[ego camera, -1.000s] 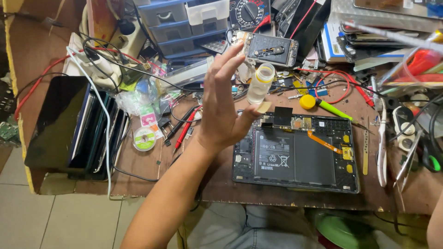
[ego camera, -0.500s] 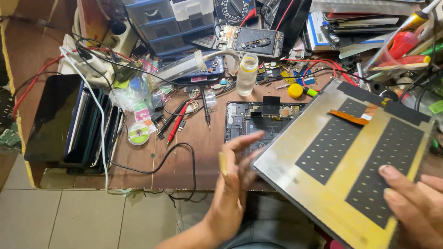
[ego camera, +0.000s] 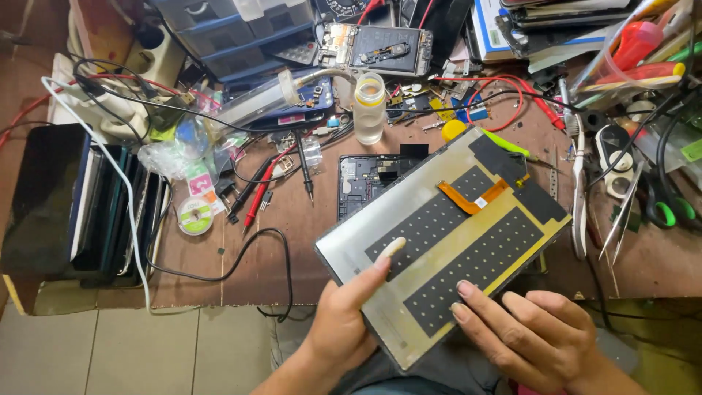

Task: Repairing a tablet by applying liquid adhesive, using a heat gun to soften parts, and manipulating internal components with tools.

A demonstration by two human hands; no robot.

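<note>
Both hands hold a large tablet display panel (ego camera: 446,241), back side up, tilted over the front of the workbench. Its back is silvery-gold with black perforated pads and an orange flex cable (ego camera: 475,197). My left hand (ego camera: 351,314) grips the panel's near-left edge, with the thumb lying on a black pad. My right hand (ego camera: 526,333) supports the near-right edge, fingertips resting on the back. The opened tablet body (ego camera: 365,183) lies on the bench, partly hidden under the panel.
A clear bottle (ego camera: 369,110) stands behind the tablet body. Red and black multimeter probes (ego camera: 281,175), a solder roll (ego camera: 195,216), tweezers (ego camera: 579,190), scissors (ego camera: 662,201), an opened phone (ego camera: 376,47) and tangled wires crowd the bench. Stacked tablets (ego camera: 73,201) sit at the left.
My left hand came down from above the bench and took the panel's near-left edge. The panel, brought in from the right, now sits more central over the tablet body.
</note>
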